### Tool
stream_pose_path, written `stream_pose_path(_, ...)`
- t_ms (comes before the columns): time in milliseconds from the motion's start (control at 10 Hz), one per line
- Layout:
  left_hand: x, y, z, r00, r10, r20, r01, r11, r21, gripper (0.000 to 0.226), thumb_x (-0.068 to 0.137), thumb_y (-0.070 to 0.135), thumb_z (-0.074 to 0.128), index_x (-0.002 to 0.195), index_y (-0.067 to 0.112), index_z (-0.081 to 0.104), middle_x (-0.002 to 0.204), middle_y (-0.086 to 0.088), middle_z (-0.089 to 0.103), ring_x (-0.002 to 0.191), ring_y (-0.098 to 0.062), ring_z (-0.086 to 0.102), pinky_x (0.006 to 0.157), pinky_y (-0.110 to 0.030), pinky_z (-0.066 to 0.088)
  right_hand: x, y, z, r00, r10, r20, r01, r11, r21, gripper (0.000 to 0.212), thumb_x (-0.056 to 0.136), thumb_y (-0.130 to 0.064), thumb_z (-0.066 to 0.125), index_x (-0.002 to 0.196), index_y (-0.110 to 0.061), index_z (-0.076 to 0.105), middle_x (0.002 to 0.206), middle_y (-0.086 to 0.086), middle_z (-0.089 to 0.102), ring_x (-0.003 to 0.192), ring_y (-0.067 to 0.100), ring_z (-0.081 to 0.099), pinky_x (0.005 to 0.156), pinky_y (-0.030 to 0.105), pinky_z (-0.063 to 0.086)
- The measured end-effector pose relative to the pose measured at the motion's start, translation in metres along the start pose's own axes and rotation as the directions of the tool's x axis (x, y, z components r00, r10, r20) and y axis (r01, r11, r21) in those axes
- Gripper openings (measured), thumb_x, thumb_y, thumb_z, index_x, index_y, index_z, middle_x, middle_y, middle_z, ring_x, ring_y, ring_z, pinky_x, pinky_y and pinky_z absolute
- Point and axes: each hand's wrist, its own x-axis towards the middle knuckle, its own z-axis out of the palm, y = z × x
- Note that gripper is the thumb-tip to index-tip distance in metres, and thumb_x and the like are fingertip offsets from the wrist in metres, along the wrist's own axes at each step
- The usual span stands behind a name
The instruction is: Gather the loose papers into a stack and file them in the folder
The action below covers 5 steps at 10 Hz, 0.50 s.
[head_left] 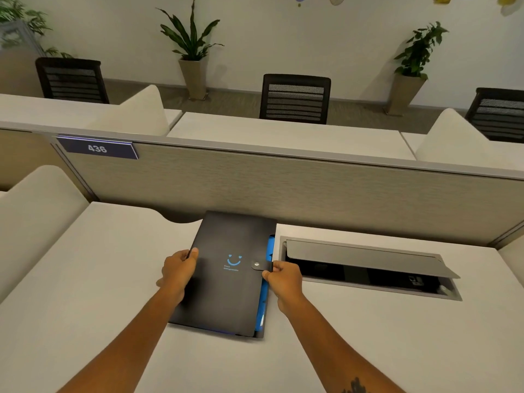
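Observation:
A black folder [226,290] with a blue smiley print lies closed on the white desk [85,279], its far end against the partition. Blue dividers [271,248] show along its right edge. A snap strap [258,265] crosses that edge and sits fastened on the cover. My left hand [179,272] grips the folder's left edge, thumb on top. My right hand [282,280] pinches the strap at the right edge. No loose papers are in view.
To the right, a cable hatch [368,268] is set in the desk with its grey lid raised. A grey partition [283,188] with a "436" plate [97,148] closes the far side. Chairs and potted plants stand beyond.

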Motion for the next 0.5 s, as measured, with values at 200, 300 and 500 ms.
stream_pose_path(200, 0.006, -0.003, 0.009, 1.000, -0.008, -0.018, 0.010, 0.994, 0.111, 0.051, 0.099, 0.053, 0.050, 0.130, 0.015, 0.065, 0.134, -0.014, 0.065, 0.123, -0.039, 0.058, 0.114, -0.061, 0.035, 0.011, 0.007, 0.001, 1.000, -0.004, 0.016, 0.004, 1.000, 0.001, 0.004, 0.089, 0.001, 0.078, 0.093, -0.001, 0.078, 0.077, 0.002, 0.069, 0.071, 0.013, 0.067, 0.062, 0.017, 0.053)
stream_pose_path(300, 0.006, -0.005, 0.009, 1.000, -0.009, -0.024, 0.012, 0.992, 0.127, 0.050, 0.100, 0.053, 0.048, 0.130, 0.016, 0.064, 0.135, -0.013, 0.065, 0.123, -0.039, 0.057, 0.113, -0.062, 0.029, 0.011, 0.011, 0.001, 0.999, -0.015, 0.033, 0.014, 0.999, 0.028, 0.011, 0.090, -0.001, 0.079, 0.100, -0.006, 0.079, 0.080, -0.004, 0.071, 0.075, 0.011, 0.068, 0.065, 0.015, 0.054)
stream_pose_path(500, -0.009, -0.010, 0.004, 0.995, 0.026, -0.101, -0.006, 0.981, 0.196, 0.055, 0.102, 0.048, 0.046, 0.147, 0.016, 0.048, 0.151, -0.015, 0.054, 0.136, -0.043, 0.050, 0.117, -0.065, 0.023, 0.003, 0.015, -0.006, 0.994, -0.069, 0.082, 0.070, 0.997, -0.010, 0.017, 0.088, -0.004, 0.079, 0.083, -0.010, 0.064, 0.082, 0.007, 0.066, 0.074, 0.016, 0.063, 0.070, 0.021, 0.052)
